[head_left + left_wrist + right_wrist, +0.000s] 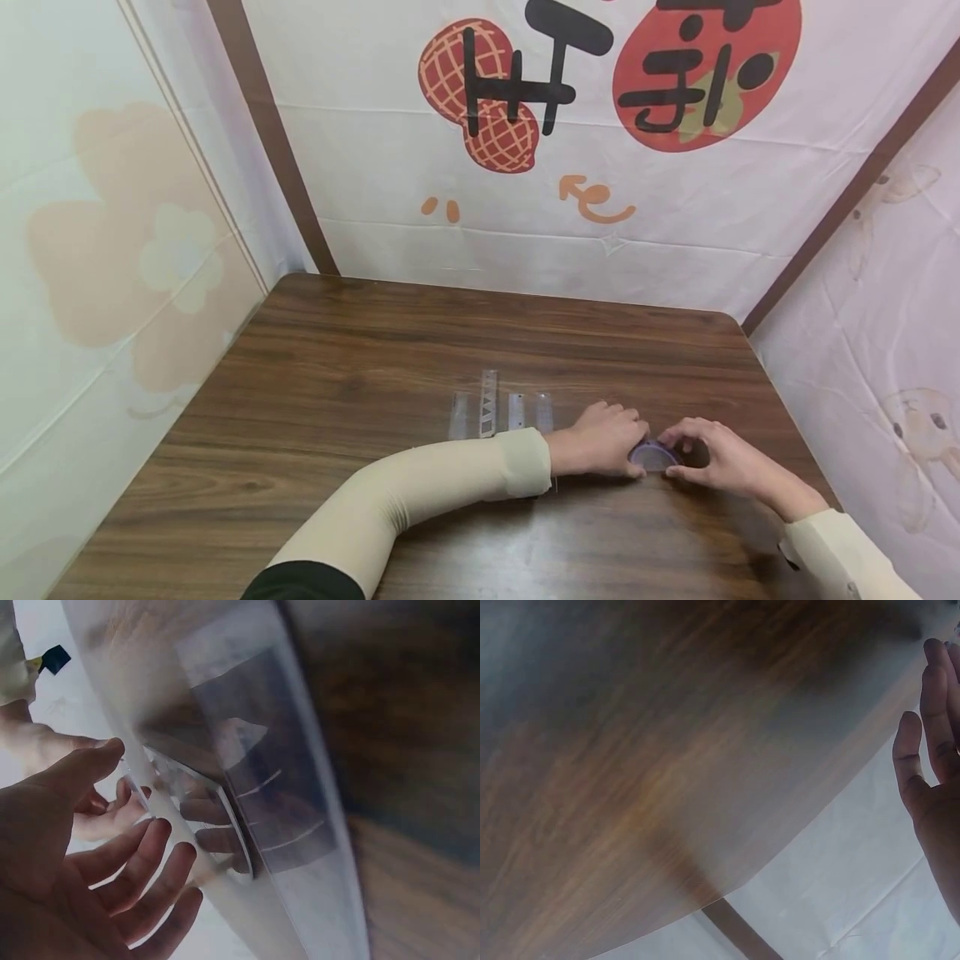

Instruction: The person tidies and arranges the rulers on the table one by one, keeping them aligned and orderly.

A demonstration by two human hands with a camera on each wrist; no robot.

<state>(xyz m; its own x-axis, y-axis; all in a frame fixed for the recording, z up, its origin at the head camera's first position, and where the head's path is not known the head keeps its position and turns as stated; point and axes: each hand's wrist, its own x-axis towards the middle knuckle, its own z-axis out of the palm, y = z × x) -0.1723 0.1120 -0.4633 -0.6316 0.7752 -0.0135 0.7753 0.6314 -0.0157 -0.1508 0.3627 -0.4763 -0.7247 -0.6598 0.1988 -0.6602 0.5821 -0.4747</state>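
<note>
In the head view, a small clear half-round protractor [654, 456] with a purple curved edge is between my two hands. My left hand [600, 437] holds it at its left side, thumb near the straight edge and fingers by the arc. Opposite, my right hand [716, 456] grips the right side with thumb and forefinger. Seen from the left wrist, a thin clear edge [136, 787] spans the left thumb and fingertips, with the right hand behind it. In the right wrist view the fingers [934, 705] appear only at the right border; the protractor is hardly visible there.
Several clear rulers lie in a row left of my left hand, among them a stencil ruler [488, 404] with cut-out shapes. My left sleeve [465, 471] covers their near ends. The brown wooden table [337, 350] meets printed cloth walls [360, 175] behind and at both sides.
</note>
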